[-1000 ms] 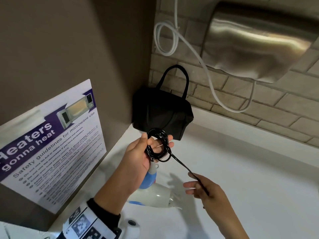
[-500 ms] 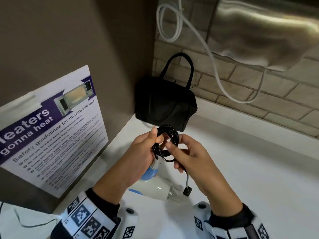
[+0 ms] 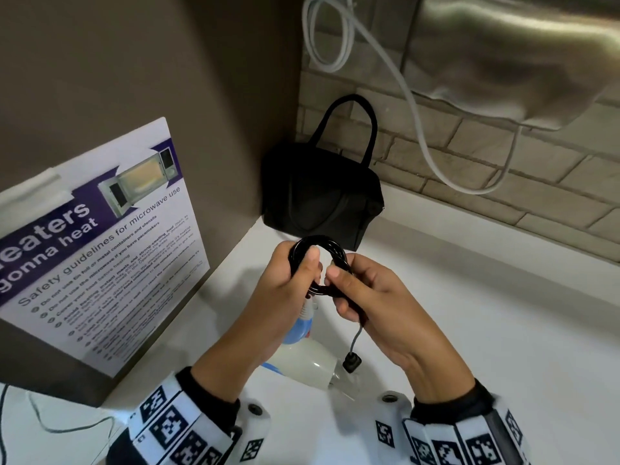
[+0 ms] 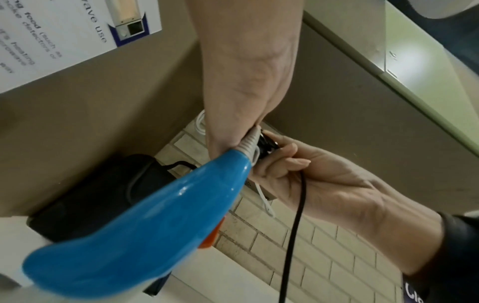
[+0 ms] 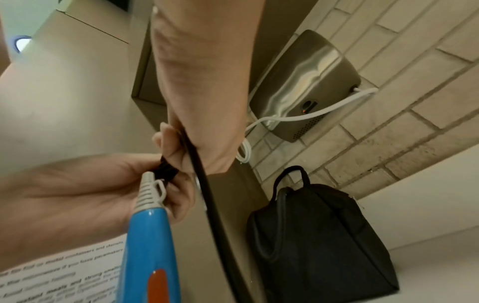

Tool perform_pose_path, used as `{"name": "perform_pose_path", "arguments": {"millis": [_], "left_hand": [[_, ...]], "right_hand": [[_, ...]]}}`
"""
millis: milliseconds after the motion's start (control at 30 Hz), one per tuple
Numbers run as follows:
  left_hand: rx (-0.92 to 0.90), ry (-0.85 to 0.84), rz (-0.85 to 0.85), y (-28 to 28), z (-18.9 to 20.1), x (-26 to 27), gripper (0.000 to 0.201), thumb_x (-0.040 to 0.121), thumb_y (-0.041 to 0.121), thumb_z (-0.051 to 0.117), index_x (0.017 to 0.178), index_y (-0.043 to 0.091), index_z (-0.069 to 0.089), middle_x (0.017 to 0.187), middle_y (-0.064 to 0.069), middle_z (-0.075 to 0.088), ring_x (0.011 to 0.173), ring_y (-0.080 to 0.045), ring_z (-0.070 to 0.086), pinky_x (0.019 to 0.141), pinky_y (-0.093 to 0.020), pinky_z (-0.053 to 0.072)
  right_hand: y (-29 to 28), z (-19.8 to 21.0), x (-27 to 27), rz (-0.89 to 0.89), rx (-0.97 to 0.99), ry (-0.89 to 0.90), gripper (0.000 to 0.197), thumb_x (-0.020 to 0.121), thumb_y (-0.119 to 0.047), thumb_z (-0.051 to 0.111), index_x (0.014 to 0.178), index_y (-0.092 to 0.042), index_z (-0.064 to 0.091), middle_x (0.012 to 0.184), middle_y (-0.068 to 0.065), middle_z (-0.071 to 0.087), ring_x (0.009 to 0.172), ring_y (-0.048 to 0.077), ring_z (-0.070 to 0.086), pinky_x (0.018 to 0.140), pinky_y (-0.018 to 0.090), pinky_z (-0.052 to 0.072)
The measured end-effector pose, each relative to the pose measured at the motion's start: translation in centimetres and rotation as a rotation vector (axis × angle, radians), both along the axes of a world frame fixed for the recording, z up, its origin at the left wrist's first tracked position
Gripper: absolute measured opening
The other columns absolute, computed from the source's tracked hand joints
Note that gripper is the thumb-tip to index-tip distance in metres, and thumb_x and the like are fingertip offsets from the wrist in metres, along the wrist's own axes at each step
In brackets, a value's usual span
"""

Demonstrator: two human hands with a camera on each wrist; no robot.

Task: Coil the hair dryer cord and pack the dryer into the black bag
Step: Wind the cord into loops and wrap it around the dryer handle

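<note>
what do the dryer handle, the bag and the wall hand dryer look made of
Dryer handle: glossy blue plastic, going by the sharp highlights on it. Bag: matte black woven fabric, soft and slightly slumped, probably nylon or canvas. Wall hand dryer: brushed metal, likely stainless steel, with streaky reflections.

Indoor light, moderate and even. The steel hand dryer shows broad soft glare; just below it the brick wall is dim. The white desk reads bright, with soft shadows under the hands. Wrist views blurred and noisy; blue dryer handle out of focus, with small highlights. Edges bowed.
</note>
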State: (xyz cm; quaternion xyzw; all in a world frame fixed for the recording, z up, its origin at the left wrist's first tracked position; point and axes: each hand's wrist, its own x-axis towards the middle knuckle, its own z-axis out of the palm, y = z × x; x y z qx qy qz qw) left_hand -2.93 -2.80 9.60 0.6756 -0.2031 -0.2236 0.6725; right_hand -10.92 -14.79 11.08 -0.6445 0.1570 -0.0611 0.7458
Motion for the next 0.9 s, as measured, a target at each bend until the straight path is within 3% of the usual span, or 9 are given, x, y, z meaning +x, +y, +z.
{"name": "perform_pose_path", "arguments": {"millis": [67,200,267,367,500,633,733,800,900], "left_hand": [[-0.019,0.028,-0.033,-0.1,0.1,0.2,0.031,0.099,0.038,0.037,0.079,0.018,0.048,0.059,0.012,0.050,0.061,-0.007,0.051,0.067,-0.038,0.051],[-0.131,0.233,-0.180,-0.2,-0.3,1.4,0.037,0.096,0.044,0.044,0.070,0.018,0.048,0.056,0.006,0.037,0.070,-0.025,0.039,0.075,-0.038,0.036],[-0.168,0.274,-0.265,-0.2,-0.3,1.8,0.036,0.092,0.047,0.049,0.069,0.019,0.049,0.058,0.005,0.038,0.070,-0.024,0.038,0.077,-0.038,0.034],[-0.119,0.123,-0.222,-0.4,0.0,1.4,0.036,0.095,0.043,0.045,0.068,0.020,0.049,0.057,0.013,0.046,0.069,-0.013,0.045,0.080,-0.035,0.042],[-0.150,0.224,-0.137,-0.2,0.1,1.9,0.038,0.095,0.044,0.045,0.067,0.018,0.048,0.053,0.012,0.043,0.067,-0.014,0.043,0.084,-0.041,0.040],[-0.068,0.139,-0.145,0.2,0.3,2.1,0.035,0.096,0.046,0.042,0.070,0.025,0.054,0.060,0.011,0.049,0.069,-0.012,0.049,0.084,-0.034,0.042],[0.011,-0.029,-0.066,0.2,0.3,1.5,0.028,0.099,0.038,0.038,0.095,0.016,0.056,0.075,0.002,0.055,0.072,-0.007,0.054,0.070,-0.010,0.044],[0.054,-0.117,-0.039,0.1,0.2,1.3,0.025,0.100,0.033,0.035,0.094,0.015,0.052,0.076,0.000,0.054,0.071,-0.008,0.052,0.058,-0.007,0.041],[0.064,-0.124,-0.022,0.0,0.3,1.4,0.030,0.101,0.032,0.034,0.089,0.011,0.052,0.074,-0.001,0.053,0.068,-0.007,0.050,0.056,-0.006,0.039]], "right_hand": [[-0.1,-0.1,-0.1,-0.017,0.005,0.005,0.012,0.094,-0.015,0.054,0.090,-0.005,0.060,0.072,-0.002,0.059,0.050,0.010,0.042,0.047,0.017,0.035],[0.3,-0.1,0.1,-0.063,-0.063,0.054,0.017,0.096,-0.020,0.053,0.088,-0.005,0.055,0.068,-0.001,0.051,0.046,0.009,0.038,0.043,0.017,0.031],[0.4,0.0,0.2,-0.088,-0.081,0.071,0.018,0.097,-0.023,0.050,0.087,-0.008,0.055,0.067,-0.001,0.046,0.045,0.008,0.033,0.042,0.016,0.029],[0.1,0.4,0.0,-0.045,-0.004,0.034,0.021,0.097,-0.026,0.048,0.091,-0.009,0.058,0.066,-0.002,0.044,0.048,0.009,0.031,0.044,0.017,0.028],[0.0,0.8,-0.4,0.179,0.175,-0.104,0.022,0.095,-0.011,0.044,0.114,-0.006,0.054,0.078,-0.010,0.063,0.060,0.009,0.038,0.053,0.017,0.036],[0.3,0.2,0.0,0.122,0.209,-0.089,0.029,0.090,-0.009,0.046,0.117,0.002,0.051,0.076,-0.007,0.062,0.057,0.009,0.039,0.050,0.016,0.037],[0.4,0.3,0.1,0.064,0.190,-0.058,0.024,0.094,-0.006,0.047,0.115,0.004,0.055,0.074,-0.003,0.059,0.054,0.008,0.040,0.048,0.016,0.036],[0.7,0.6,-0.1,0.045,0.149,-0.026,0.022,0.097,-0.005,0.044,0.113,0.002,0.058,0.072,-0.002,0.056,0.053,0.009,0.039,0.047,0.016,0.034],[1.3,1.1,-0.4,0.019,0.044,0.019,0.024,0.098,-0.013,0.046,0.114,-0.004,0.061,0.076,0.001,0.058,0.052,0.008,0.038,0.047,0.017,0.032]]}}
